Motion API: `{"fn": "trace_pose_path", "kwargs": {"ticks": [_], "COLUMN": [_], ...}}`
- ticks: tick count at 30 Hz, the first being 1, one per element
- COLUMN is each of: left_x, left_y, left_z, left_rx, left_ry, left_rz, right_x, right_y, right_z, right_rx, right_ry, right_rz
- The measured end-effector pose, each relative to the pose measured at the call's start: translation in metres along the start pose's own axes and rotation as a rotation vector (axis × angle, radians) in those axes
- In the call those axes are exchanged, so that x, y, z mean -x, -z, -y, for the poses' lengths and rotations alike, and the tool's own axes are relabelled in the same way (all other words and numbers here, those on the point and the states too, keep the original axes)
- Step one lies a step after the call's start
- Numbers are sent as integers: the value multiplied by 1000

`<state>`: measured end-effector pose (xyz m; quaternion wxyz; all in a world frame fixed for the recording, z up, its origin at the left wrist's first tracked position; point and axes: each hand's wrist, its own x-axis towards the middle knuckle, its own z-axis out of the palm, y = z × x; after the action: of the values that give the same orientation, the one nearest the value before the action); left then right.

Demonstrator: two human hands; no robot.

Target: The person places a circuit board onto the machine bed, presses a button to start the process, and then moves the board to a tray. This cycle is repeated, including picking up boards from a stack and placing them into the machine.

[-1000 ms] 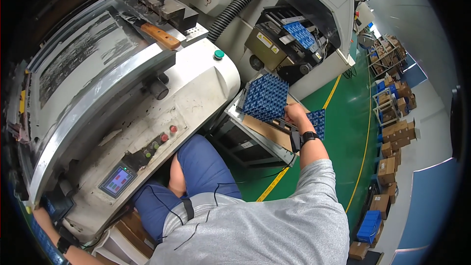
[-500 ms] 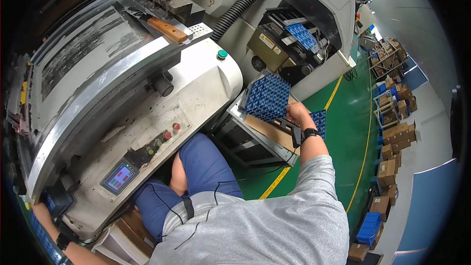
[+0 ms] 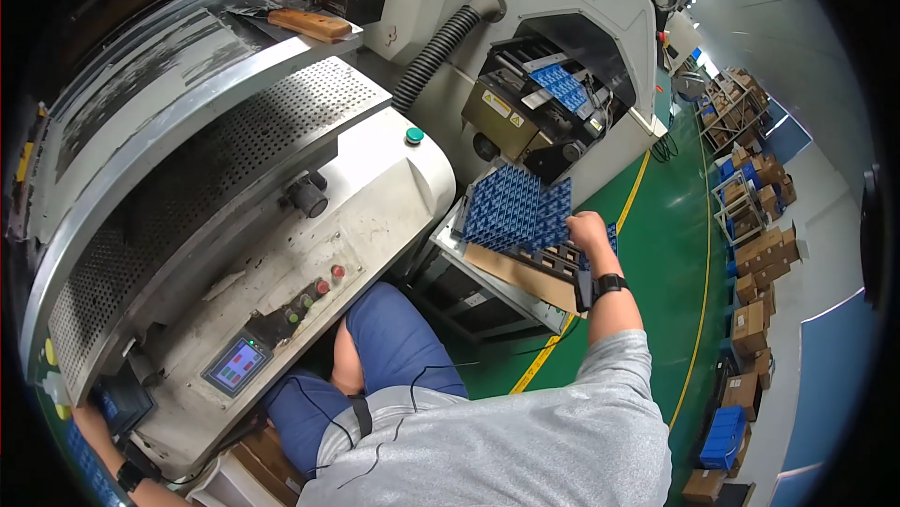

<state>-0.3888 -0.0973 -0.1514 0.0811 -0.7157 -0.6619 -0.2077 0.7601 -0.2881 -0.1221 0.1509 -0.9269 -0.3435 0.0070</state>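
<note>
My right hand (image 3: 588, 230) is closed on the edge of a blue circuit board panel (image 3: 554, 211), held tilted beside a stack of similar blue panels (image 3: 501, 207). The stack stands on a small metal stand (image 3: 506, 268) at the right. Far to the left, my left hand (image 3: 87, 419) is at the front corner of a white machine (image 3: 370, 197), its fingers mostly hidden. Between my hands, the machine carries a perforated metal plate (image 3: 300, 99) under a framed screen (image 3: 159, 75) smeared with dark paste.
A wooden-handled scraper (image 3: 309, 25) lies on the screen frame. Behind the stand, another blue panel (image 3: 561, 86) sits on rails in a second machine's opening. A control screen (image 3: 237, 364) and buttons (image 3: 322, 287) are on the front panel. Cardboard boxes (image 3: 749, 327) line the right wall.
My right hand has drawn a blue panel out to the right of the stack. The perforated plate now shows below the screen frame. My left hand stays by the machine's corner.
</note>
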Motion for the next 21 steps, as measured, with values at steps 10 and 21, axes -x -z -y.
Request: {"fn": "trace_pose_path", "kwargs": {"ticks": [10,21], "left_x": [-8,-21], "left_y": [-12,-2], "left_z": [21,-61], "left_rx": [1,40], "left_ry": [53,110], "left_rz": [26,30], "right_x": [54,-66], "right_y": [93,65], "right_z": [5,115], "right_rx": [-899,-1590], "right_ry": [-108,-130], "right_rz": [-375,-202]}}
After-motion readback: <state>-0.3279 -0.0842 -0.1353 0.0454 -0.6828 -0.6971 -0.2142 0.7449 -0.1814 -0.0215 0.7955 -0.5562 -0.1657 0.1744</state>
